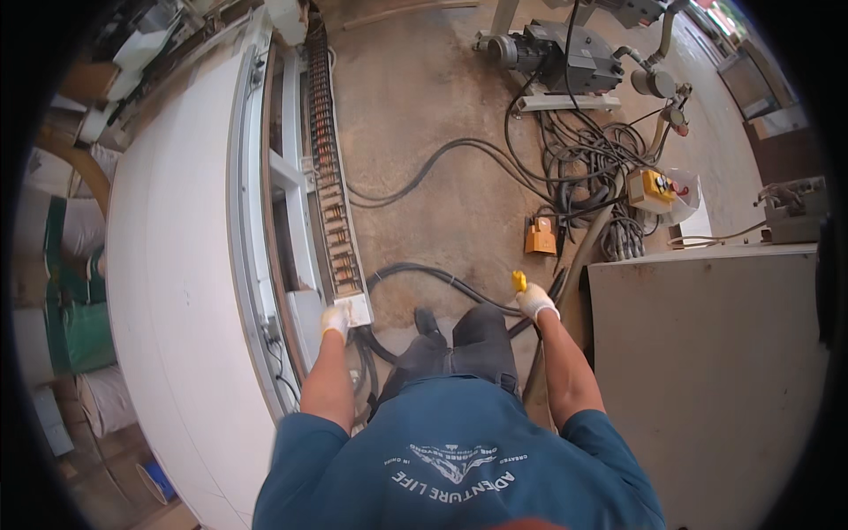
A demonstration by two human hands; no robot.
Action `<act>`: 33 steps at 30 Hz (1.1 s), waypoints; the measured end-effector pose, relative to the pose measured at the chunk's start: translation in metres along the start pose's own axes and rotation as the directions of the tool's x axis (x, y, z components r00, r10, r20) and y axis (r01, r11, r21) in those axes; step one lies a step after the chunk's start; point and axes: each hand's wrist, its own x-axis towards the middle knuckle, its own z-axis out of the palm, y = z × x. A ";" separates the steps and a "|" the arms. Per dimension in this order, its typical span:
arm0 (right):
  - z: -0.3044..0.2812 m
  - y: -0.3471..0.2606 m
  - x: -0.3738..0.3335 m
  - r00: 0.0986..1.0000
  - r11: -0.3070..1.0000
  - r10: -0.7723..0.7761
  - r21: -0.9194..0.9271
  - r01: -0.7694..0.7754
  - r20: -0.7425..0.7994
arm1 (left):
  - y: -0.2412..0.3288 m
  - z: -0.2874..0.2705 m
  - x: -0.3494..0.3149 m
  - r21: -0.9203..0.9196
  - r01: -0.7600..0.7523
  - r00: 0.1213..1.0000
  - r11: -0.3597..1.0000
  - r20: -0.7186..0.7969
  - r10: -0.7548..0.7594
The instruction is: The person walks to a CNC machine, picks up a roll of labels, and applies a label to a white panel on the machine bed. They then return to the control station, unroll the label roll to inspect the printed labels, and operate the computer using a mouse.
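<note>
My left hand (335, 321), in a pale work glove, is at the white end piece (355, 310) of a long cable-chain tray. Its fingers are too small and partly hidden, so I cannot tell whether they grip the end piece. My right hand (535, 301), gloved as well, is closed on a small yellow object (518, 281) whose kind I cannot make out. That object sticks up from the fist, away from my body. The dark cable chain (325, 150) runs along the tray from near my left hand toward the far end.
A white panel-topped machine (177, 291) fills the left side. Black cables (442, 269) cross the floor before my feet, with a tangled heap (583, 159) farther right. Nearby are an orange pedal-like box (541, 236), a yellow control box (652, 188), a motor pump (565, 55) and a grey cabinet (707, 353).
</note>
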 end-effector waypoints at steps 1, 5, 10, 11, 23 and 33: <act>-0.007 -0.013 0.025 0.985 0.979 0.118 0.150 -0.137 0.130 | 0.048 0.014 -0.001 -0.114 -0.143 0.973 0.983 0.163 0.161; -0.020 -0.050 0.066 0.790 0.975 0.137 0.061 -0.215 0.598 | 0.195 0.097 -0.073 -0.019 -0.528 0.746 0.849 0.467 0.475; -0.038 -0.056 0.160 0.800 0.969 0.211 -0.014 -0.246 0.562 | 0.245 0.106 -0.060 0.292 -0.897 0.438 0.332 0.689 0.578; -0.047 -0.056 0.195 0.831 0.967 0.188 0.048 -0.250 0.523 | 0.240 0.098 -0.038 0.314 -0.889 0.457 0.333 0.643 0.614; -0.249 -0.206 0.549 0.954 0.970 0.112 0.177 -0.166 0.278 | 0.196 0.015 0.029 0.487 0.143 0.983 0.861 -0.171 -0.066; -0.233 -0.340 0.640 0.818 1.000 -0.014 0.031 -0.004 0.575 | 0.430 0.144 0.194 0.192 -0.243 0.970 0.951 0.023 0.243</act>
